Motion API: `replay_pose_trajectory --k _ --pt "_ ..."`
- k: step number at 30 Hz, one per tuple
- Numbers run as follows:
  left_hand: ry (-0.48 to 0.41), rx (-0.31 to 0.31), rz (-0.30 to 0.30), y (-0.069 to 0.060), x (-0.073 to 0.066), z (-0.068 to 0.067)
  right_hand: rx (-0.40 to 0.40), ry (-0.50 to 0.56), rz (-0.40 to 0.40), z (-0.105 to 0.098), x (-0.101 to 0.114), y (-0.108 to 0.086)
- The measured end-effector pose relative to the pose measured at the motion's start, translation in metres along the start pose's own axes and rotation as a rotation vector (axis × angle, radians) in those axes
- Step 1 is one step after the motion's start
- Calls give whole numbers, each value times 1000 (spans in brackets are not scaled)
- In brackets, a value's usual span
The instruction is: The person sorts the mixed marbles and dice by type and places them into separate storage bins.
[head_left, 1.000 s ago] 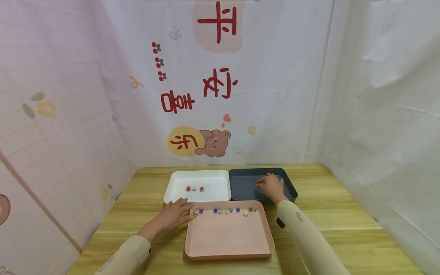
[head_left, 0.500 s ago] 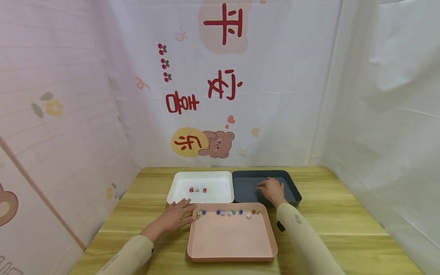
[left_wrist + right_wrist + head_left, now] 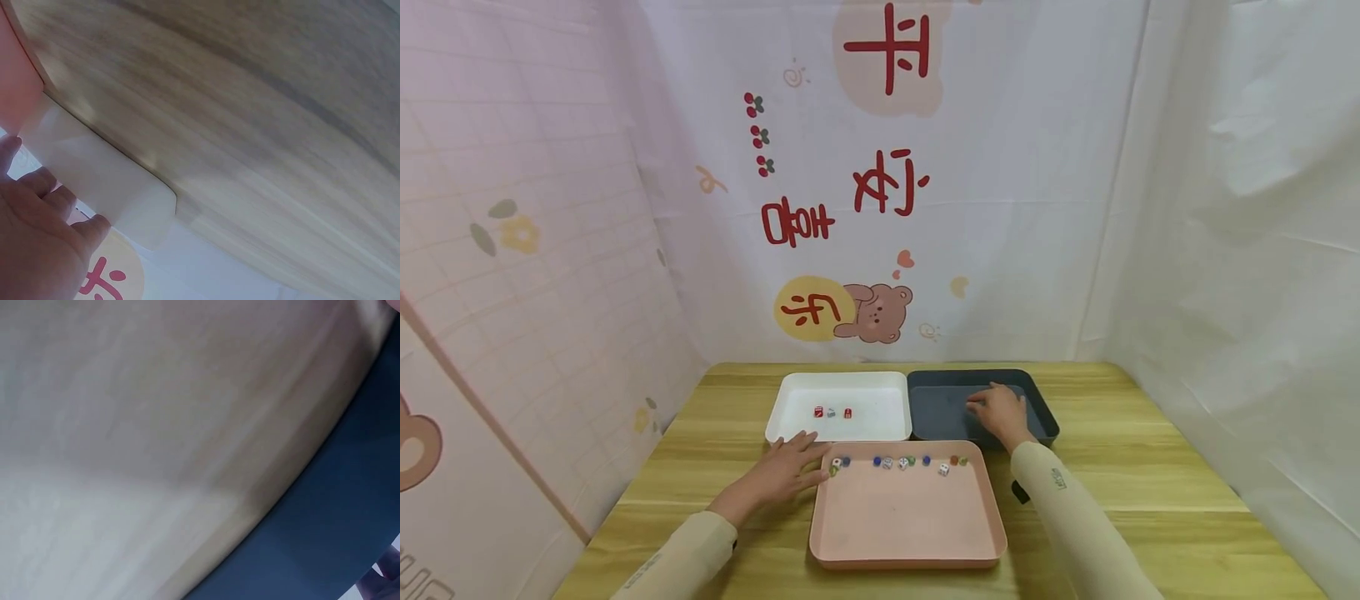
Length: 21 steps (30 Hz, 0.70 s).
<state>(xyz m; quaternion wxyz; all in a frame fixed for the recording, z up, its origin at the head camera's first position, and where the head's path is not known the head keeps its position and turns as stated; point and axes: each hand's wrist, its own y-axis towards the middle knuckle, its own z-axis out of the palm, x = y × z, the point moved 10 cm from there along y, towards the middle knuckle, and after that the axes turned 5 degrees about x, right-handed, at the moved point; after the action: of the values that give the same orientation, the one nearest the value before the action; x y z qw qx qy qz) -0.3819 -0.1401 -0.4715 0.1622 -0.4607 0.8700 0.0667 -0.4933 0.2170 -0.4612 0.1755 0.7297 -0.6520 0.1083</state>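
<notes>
My left hand (image 3: 778,472) lies with fingers spread at the corner where the white tray (image 3: 880,385) meets the pink tray (image 3: 891,525). In the left wrist view its fingertips rest along the white tray's rim. My right hand (image 3: 1003,412) hovers over the dark tray (image 3: 932,402), fingers bent downward; whether anything sits between thumb and fingers is hidden. Two red dice, one a red die (image 3: 847,413), and a clear die (image 3: 831,412) lie in the white tray. Along the pink tray's far side are several small pieces, including a white die (image 3: 943,469) and a blue marble (image 3: 927,460).
The three trays stand close together on a wooden table (image 3: 1150,475). A printed white curtain (image 3: 1030,208) hangs behind, with more cloth at both sides. The tray walls are low.
My right hand shifts slightly right and up over the dark tray. The left hand stays by the tray corner. The view swings a little, and the pieces in the trays stay as they were.
</notes>
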Motion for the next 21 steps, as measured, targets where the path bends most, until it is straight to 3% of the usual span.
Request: replay_pose_trajectory --k 10,21 --pt "9 12 -9 2 0 0 -1 -3 -15 -2 -6 -6" --pt "-3 16 -24 2 0 0 6 41 -98 -7 7 -15"
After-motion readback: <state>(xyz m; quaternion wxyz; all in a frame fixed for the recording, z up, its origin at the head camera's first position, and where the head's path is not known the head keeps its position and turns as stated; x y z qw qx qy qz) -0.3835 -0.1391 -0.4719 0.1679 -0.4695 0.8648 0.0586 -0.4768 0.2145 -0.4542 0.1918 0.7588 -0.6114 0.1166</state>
